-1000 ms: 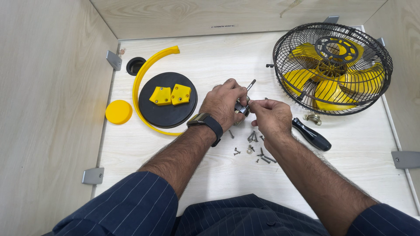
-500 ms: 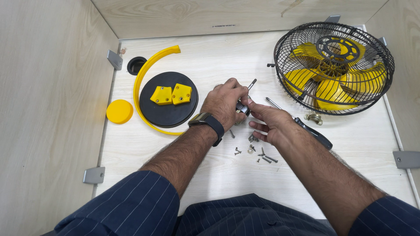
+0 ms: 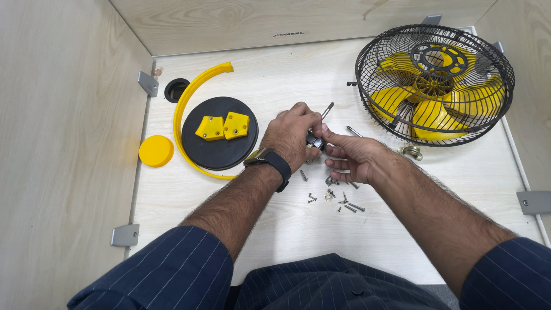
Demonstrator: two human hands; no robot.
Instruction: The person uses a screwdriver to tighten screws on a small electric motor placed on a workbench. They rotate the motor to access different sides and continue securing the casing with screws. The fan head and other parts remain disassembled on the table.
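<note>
Far left of the hands lay a yellow cap and a black disc carrying two yellow blocks. At centre, the left hand was closed around a small dark metal part with a thin rod protruding, apparently mid-fitting. The right hand, fingers loosely curled, touched that part above loose screws; the caged fan stood rightward on the bench.

I see a black wire fan cage over yellow blades upper right, a black disc carrying two yellow blocks centre left, a yellow cap beside it, and navy pinstriped sleeves along the bottom.
</note>
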